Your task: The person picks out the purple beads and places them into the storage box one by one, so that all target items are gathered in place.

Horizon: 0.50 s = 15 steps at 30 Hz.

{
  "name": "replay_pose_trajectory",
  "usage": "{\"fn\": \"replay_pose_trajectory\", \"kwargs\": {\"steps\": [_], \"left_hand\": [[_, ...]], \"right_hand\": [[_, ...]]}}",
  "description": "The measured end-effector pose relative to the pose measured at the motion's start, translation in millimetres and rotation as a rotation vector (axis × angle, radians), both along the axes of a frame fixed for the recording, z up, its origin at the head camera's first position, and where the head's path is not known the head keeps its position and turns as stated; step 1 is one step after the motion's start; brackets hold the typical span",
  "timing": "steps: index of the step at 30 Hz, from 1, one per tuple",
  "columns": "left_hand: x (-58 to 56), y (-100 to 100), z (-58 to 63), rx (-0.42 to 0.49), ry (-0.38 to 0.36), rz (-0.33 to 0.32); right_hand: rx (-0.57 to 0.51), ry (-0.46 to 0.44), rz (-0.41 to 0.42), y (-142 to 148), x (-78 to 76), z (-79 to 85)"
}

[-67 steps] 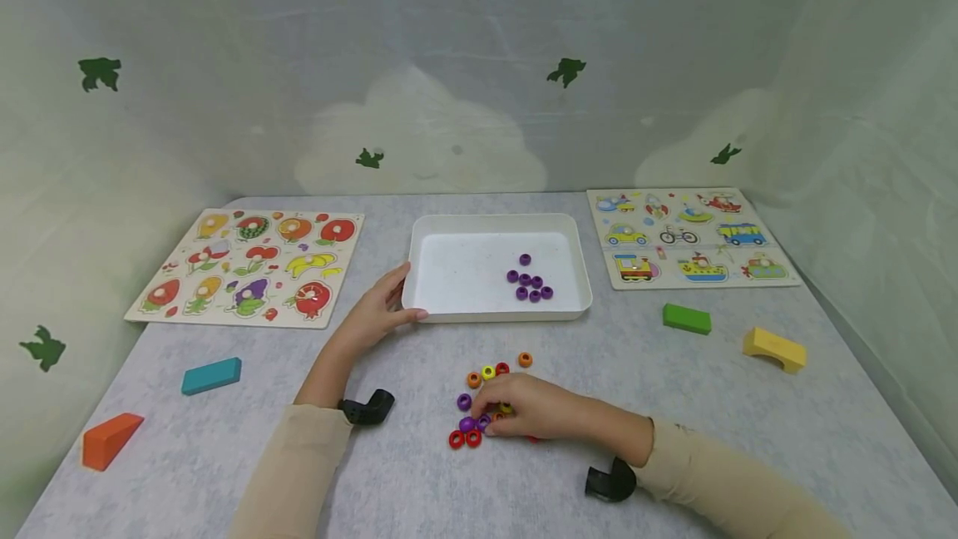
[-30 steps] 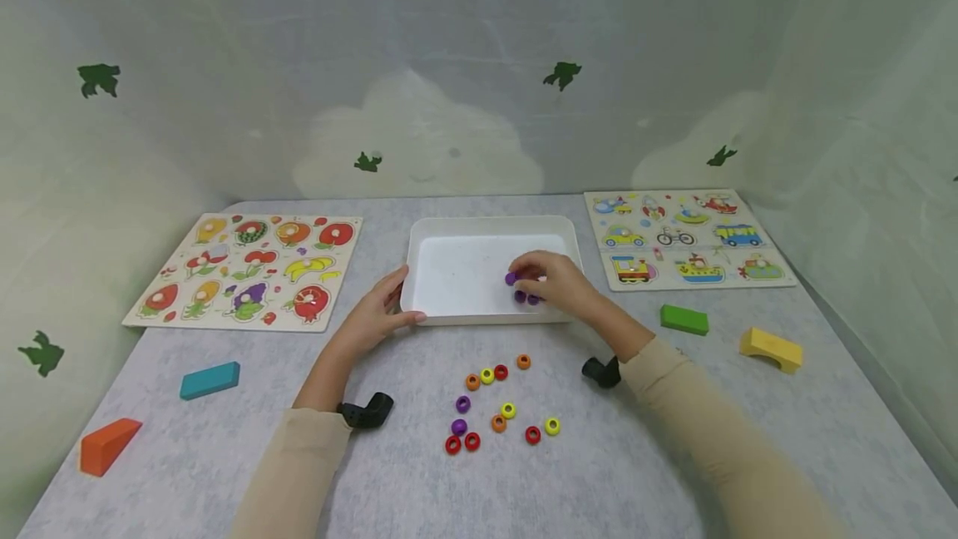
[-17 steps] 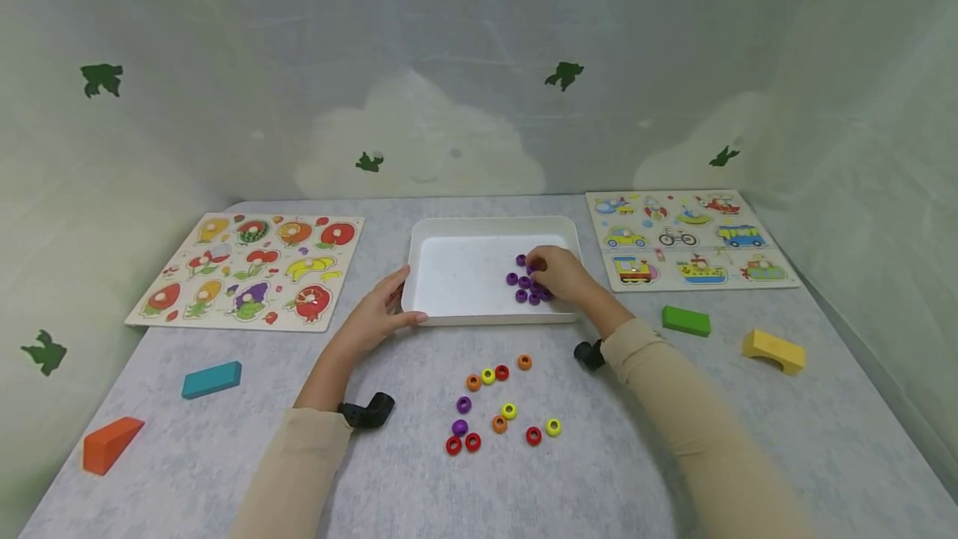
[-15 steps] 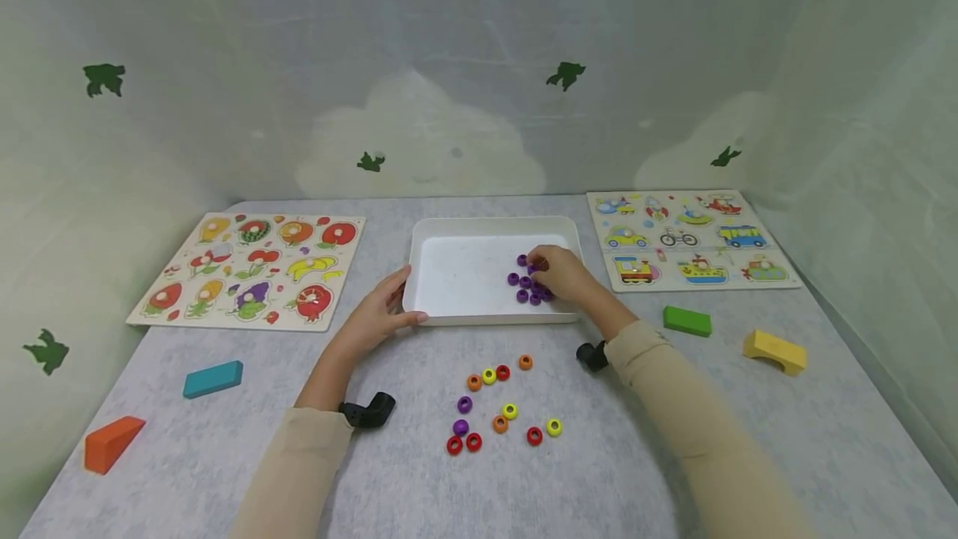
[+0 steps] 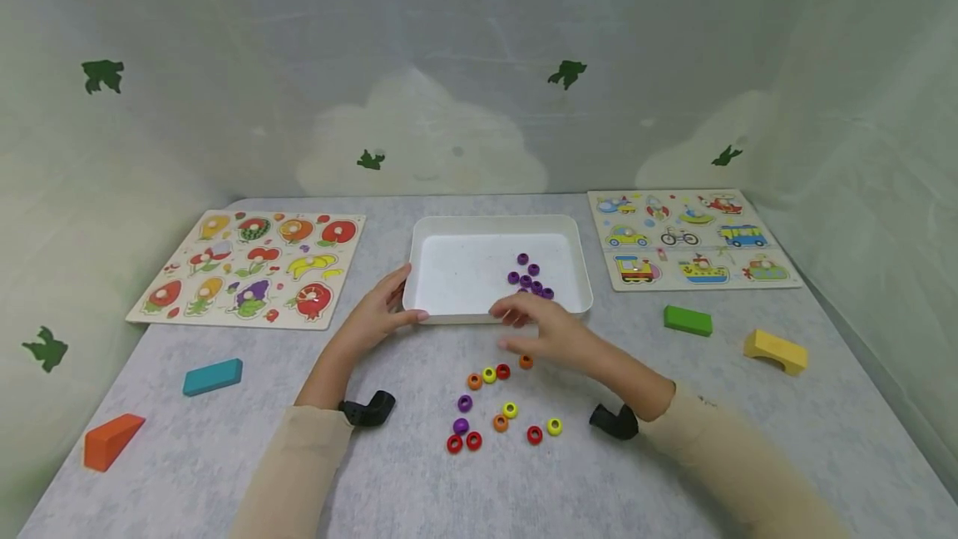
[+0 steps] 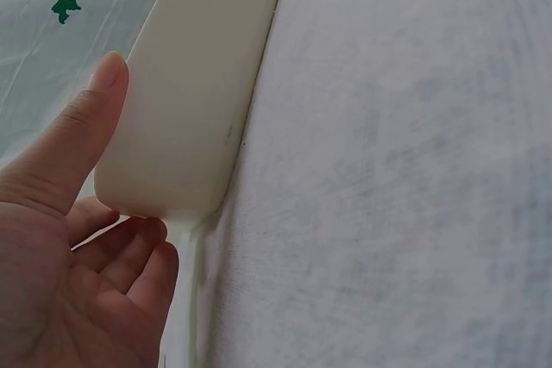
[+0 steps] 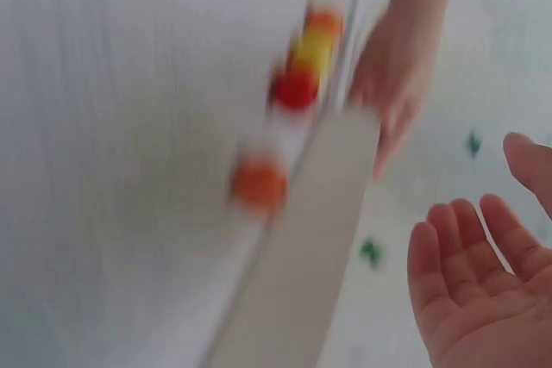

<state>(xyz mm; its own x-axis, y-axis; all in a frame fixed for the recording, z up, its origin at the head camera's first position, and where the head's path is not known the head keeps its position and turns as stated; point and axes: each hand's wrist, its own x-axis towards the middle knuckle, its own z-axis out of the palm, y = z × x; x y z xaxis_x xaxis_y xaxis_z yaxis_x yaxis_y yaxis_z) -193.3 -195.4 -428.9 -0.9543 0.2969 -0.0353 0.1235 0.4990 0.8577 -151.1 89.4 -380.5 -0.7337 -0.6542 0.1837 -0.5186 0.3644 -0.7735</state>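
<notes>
A shallow white tray (image 5: 456, 273) stands at the middle back, with several purple beads (image 5: 525, 281) in its right half. My left hand (image 5: 374, 310) grips the tray's near left corner; in the left wrist view the thumb (image 6: 102, 96) lies along the front wall and the fingertips meet the corner. My right hand (image 5: 550, 331) is over the tray's front edge, fingers relaxed and holding nothing, hiding part of the rim. Loose beads lie on the table in front: two purple ones (image 5: 465, 403), plus red (image 5: 474, 441), yellow (image 5: 554, 427) and orange (image 5: 501, 422) ones.
A fruit puzzle board (image 5: 250, 269) lies back left, a vehicle puzzle board (image 5: 692, 239) back right. Blocks flank the work area: blue (image 5: 213, 377) and orange (image 5: 112, 442) at left, green (image 5: 688, 320) and yellow arch (image 5: 776, 349) at right. A pale curtain (image 5: 449, 65) rises behind.
My right hand carried a purple bead from the table pile into the tray, let go, and has now drawn back toward the front edge. The left hand has stayed on the tray corner.
</notes>
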Motion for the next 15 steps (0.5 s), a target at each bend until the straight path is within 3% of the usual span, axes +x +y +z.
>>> {"fn": "replay_pose_trajectory", "kwargs": {"steps": [4, 7, 12, 15], "left_hand": [[0.0, 0, -1.7, 0.002, 0.009, 0.009], [3.1, 3, 5.0, 0.014, 0.009, 0.004], [1.5, 2, 2.4, 0.017, 0.013, -0.002], [0.0, 0, -0.9, 0.014, 0.022, -0.005]], "right_hand": [[0.028, -0.088, 0.120, -14, 26.1, -10.9], [0.066, -0.110, 0.173, -23, 37.3, -24.0], [0.152, -0.119, 0.205, -31, 41.8, -40.1], [0.174, -0.066, 0.221, -35, 40.9, -46.0]]}}
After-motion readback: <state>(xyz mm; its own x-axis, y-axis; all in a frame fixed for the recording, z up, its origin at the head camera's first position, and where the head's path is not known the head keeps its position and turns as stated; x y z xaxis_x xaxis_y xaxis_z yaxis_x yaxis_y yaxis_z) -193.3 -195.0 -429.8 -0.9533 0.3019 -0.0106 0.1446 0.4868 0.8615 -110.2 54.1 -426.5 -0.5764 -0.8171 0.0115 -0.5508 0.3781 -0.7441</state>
